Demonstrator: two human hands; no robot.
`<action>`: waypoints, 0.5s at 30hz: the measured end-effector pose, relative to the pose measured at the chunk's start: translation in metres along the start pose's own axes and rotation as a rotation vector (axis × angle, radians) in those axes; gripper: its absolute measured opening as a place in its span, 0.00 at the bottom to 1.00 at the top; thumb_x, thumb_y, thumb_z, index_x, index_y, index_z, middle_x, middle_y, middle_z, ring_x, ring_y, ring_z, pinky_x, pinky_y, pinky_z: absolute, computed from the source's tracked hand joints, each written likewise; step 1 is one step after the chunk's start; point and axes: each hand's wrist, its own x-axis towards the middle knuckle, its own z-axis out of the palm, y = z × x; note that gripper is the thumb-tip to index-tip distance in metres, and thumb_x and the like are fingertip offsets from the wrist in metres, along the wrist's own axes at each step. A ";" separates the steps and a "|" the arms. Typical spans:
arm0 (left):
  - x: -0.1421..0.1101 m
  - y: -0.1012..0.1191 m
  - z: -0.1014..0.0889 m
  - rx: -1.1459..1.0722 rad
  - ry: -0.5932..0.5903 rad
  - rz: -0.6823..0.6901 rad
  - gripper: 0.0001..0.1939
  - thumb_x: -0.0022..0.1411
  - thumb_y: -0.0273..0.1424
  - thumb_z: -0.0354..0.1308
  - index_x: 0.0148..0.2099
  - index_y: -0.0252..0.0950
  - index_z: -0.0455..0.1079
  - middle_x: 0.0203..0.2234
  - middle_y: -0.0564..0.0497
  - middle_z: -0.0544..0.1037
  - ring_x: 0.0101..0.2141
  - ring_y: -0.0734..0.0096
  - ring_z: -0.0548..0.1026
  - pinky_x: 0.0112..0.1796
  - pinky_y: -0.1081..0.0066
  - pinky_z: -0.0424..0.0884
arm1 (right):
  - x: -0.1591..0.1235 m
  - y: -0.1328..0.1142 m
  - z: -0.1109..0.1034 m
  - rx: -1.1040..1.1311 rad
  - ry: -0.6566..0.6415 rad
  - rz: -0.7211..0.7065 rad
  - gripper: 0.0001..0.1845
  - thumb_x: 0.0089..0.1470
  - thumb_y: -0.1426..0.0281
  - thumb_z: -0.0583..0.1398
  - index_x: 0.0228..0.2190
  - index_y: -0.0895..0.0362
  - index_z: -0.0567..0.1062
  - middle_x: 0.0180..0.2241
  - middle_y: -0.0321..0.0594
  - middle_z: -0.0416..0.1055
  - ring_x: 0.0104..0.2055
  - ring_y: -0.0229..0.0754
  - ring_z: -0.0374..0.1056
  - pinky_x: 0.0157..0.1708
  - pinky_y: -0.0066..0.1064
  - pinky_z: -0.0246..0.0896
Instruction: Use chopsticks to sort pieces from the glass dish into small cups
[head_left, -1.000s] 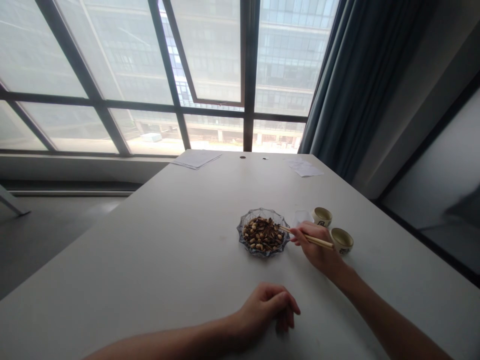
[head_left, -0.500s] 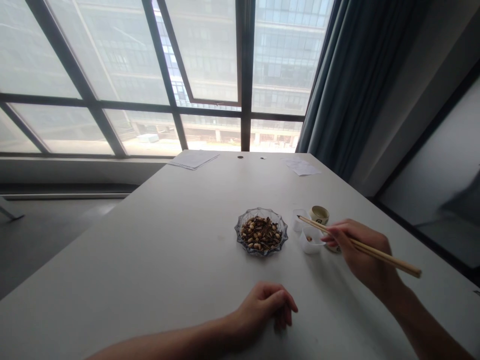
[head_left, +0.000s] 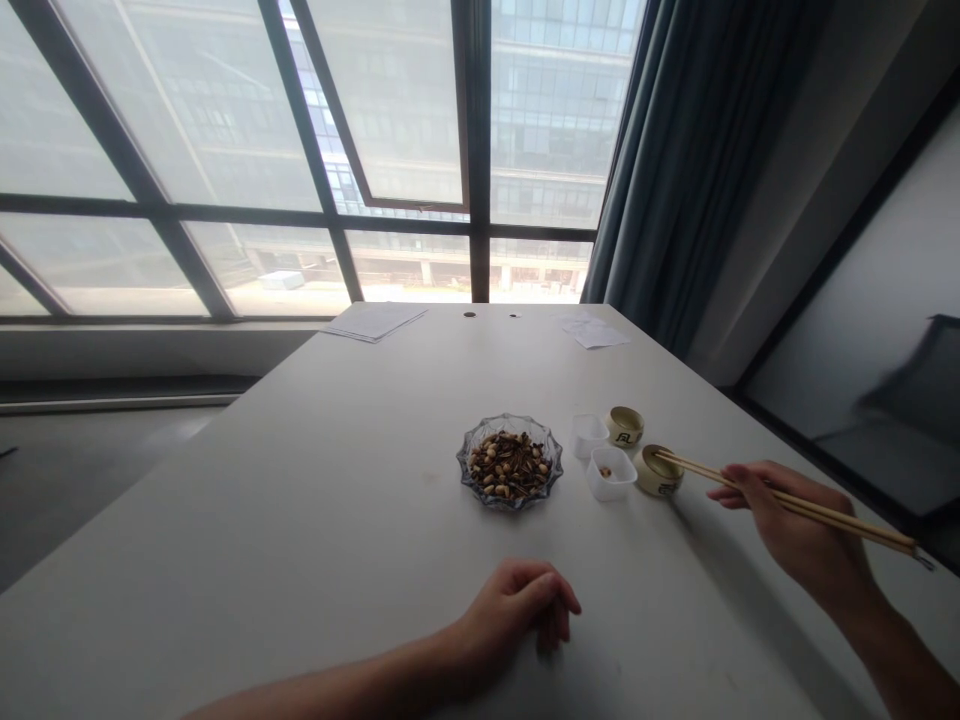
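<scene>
Lower right, my right hand (head_left: 802,520) pinches chopsticks (head_left: 825,513), likely for reach over the nearer cup (head_left: 656,479); left hand (head_left: 521,610) half-curled, seemingly empty.

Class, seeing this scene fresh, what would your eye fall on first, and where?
Probably the glass bowl of mixed seeds and nuts, near the middle of the white table. Next, at the right, the right hand holding long chopsticks, their tips at the nearer cup. Beyond the table stands a bright window.
</scene>
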 end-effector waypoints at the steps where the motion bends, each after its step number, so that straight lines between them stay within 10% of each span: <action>1: 0.000 0.000 0.000 -0.002 0.001 0.000 0.28 0.60 0.55 0.65 0.33 0.30 0.77 0.20 0.51 0.74 0.22 0.73 0.69 0.28 0.72 0.64 | -0.001 0.004 0.001 0.006 0.001 0.013 0.18 0.61 0.52 0.67 0.32 0.54 0.82 0.28 0.41 0.83 0.29 0.49 0.82 0.31 0.35 0.80; 8: 0.000 0.000 0.000 -0.011 0.006 -0.002 0.28 0.60 0.55 0.65 0.34 0.30 0.78 0.20 0.51 0.74 0.22 0.73 0.69 0.28 0.73 0.64 | 0.001 0.008 0.002 0.023 0.045 0.033 0.18 0.60 0.52 0.68 0.35 0.54 0.83 0.28 0.40 0.83 0.29 0.48 0.82 0.32 0.34 0.80; 15: 0.000 -0.001 -0.001 -0.012 -0.003 0.003 0.29 0.60 0.55 0.66 0.34 0.30 0.78 0.20 0.51 0.75 0.22 0.72 0.70 0.28 0.73 0.64 | 0.010 -0.043 0.021 0.145 0.070 -0.042 0.13 0.62 0.56 0.67 0.35 0.53 0.83 0.28 0.39 0.83 0.27 0.45 0.81 0.30 0.32 0.80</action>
